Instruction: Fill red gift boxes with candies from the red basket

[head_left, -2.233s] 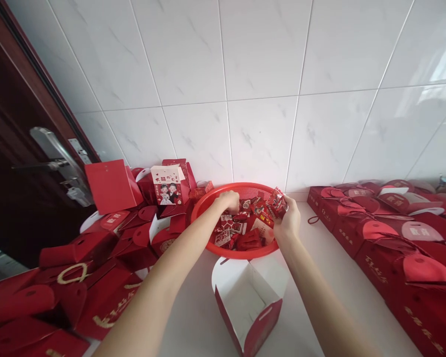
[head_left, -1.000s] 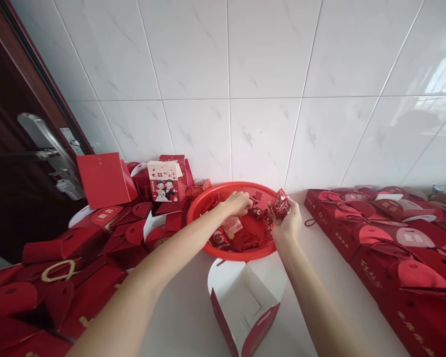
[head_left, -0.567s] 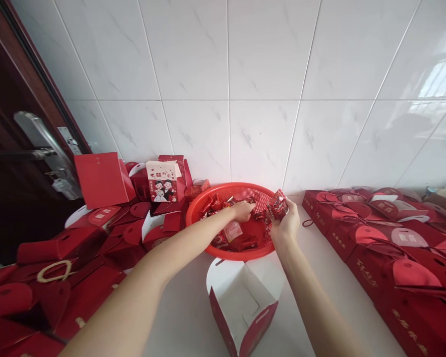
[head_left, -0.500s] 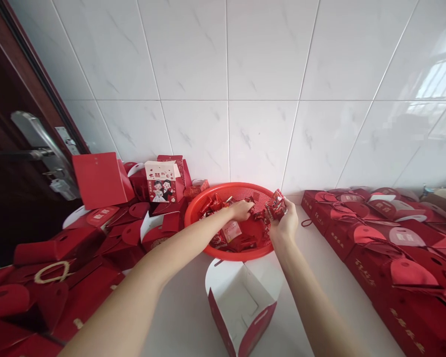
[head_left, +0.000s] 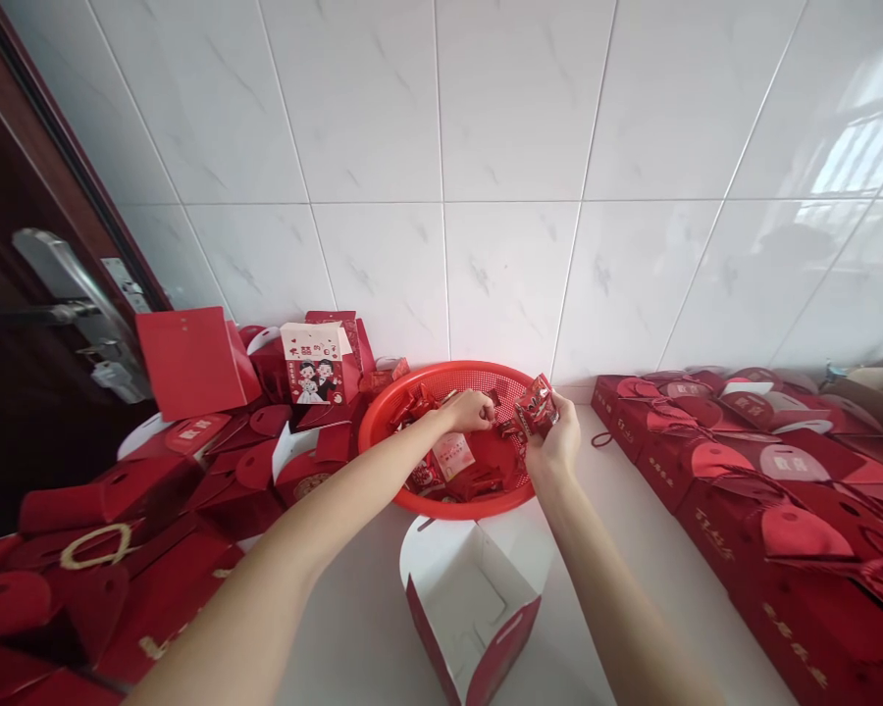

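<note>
A red plastic basket [head_left: 383, 480] stands against the wall, holding several red-wrapped sweets [head_left: 482, 480] and a pink packet [head_left: 454, 454]. Over its middle is my left hand [head_left: 471, 412], its fingers curled closed; what they hold, if anything, is hard to make out. My right hand [head_left: 561, 441], at the basket's right rim, grips shiny red-wrapped sweets [head_left: 537, 406] between thumb and fingers; how many is unclear. In front of the basket, between my forearms, stands an open gift box [head_left: 471, 593], white inside and dark red outside, with nothing visible in it.
Red gift boxes [head_left: 191, 480] crowd the left side, one printed with a cartoon couple [head_left: 315, 378]. Rows of closed red boxes [head_left: 713, 520] line the right. Behind is a white tiled wall [head_left: 515, 284]; a dark door with a metal handle [head_left: 80, 284] is at far left.
The view has shifted slightly. My left hand has turned a little over the basket, its fingers curling. My right hand still holds the red-wrapped sweets near the rim.
</note>
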The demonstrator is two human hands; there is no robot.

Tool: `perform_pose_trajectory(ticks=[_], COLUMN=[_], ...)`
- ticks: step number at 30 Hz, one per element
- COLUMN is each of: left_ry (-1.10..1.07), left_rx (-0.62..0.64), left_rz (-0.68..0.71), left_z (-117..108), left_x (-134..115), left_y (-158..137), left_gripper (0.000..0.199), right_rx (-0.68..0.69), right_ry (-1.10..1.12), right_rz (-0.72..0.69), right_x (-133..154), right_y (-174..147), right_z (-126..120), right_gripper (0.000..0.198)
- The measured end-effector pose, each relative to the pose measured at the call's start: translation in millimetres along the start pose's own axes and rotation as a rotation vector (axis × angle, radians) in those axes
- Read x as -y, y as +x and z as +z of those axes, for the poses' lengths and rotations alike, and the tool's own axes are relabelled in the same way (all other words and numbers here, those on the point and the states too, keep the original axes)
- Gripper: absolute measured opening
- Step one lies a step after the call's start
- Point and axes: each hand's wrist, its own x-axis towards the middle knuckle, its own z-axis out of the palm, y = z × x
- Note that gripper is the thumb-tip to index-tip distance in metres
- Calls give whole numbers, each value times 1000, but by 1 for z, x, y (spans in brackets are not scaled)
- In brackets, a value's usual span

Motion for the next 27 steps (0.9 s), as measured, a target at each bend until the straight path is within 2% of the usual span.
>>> perform_pose_trajectory(ticks=[8,13,17,21,27], left_ry=[-242,-340,-393,-438,-346], left_rx=[-109,-144,-139,-80,-48], left_rz=[19,26,37,50,35], left_z=[-15,-22,-22,-23,-24], left_x=[7,13,14,12,10], left_y=[0,-3,-3,-3,-5], left_gripper=[9,13,11,10,15], right_rx=[-30,0,-15,6,98], right_ry=[37,12,28,33,32], right_rz=[31,10,26,34,77], right_x=[3,3,2,2,5], right_y=[-5,-4,-3,-2,-2], right_z=[3,3,3,2,1], right_gripper=[5,5,6,7,9])
